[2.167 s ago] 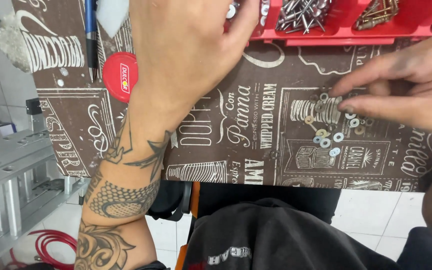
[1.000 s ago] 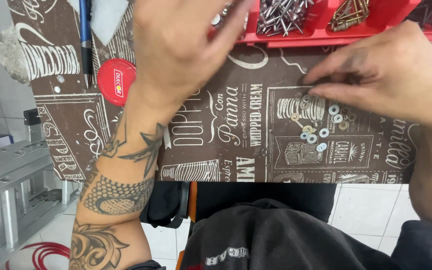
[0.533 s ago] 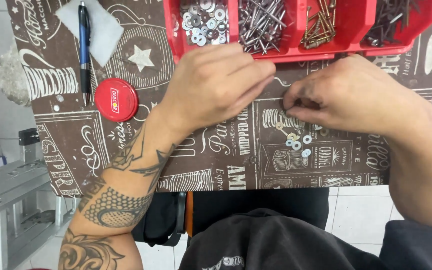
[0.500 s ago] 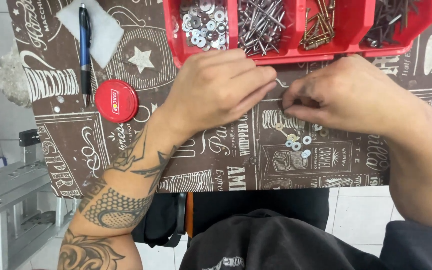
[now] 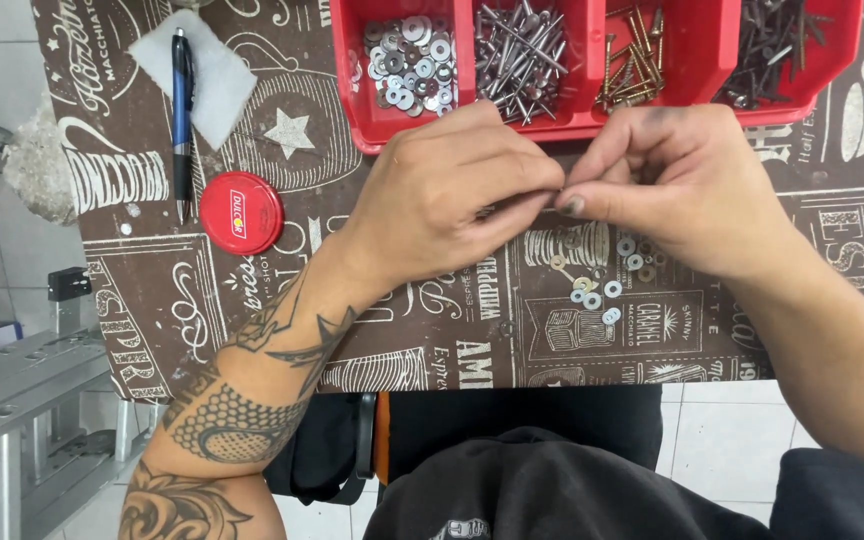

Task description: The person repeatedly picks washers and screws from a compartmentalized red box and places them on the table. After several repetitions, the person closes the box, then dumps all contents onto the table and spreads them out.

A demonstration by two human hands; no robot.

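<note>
Both hands meet at centre frame, just below the red compartment tray (image 5: pixel 592 125). The left hand (image 5: pixel 452 195) and right hand (image 5: pixel 682 185) press their fingertips together on something small; what it is cannot be told, as the fingers cover it. Loose washers (image 5: pixel 607 280) lie on the patterned tablecloth (image 5: pixel 452 330) beneath the right hand, partly screened by it. The tray holds washers, nails and screws in separate compartments. At upper left lie a blue pen (image 5: pixel 182 120), a white cloth (image 5: pixel 214 75) and a red round lid (image 5: pixel 241 212).
</note>
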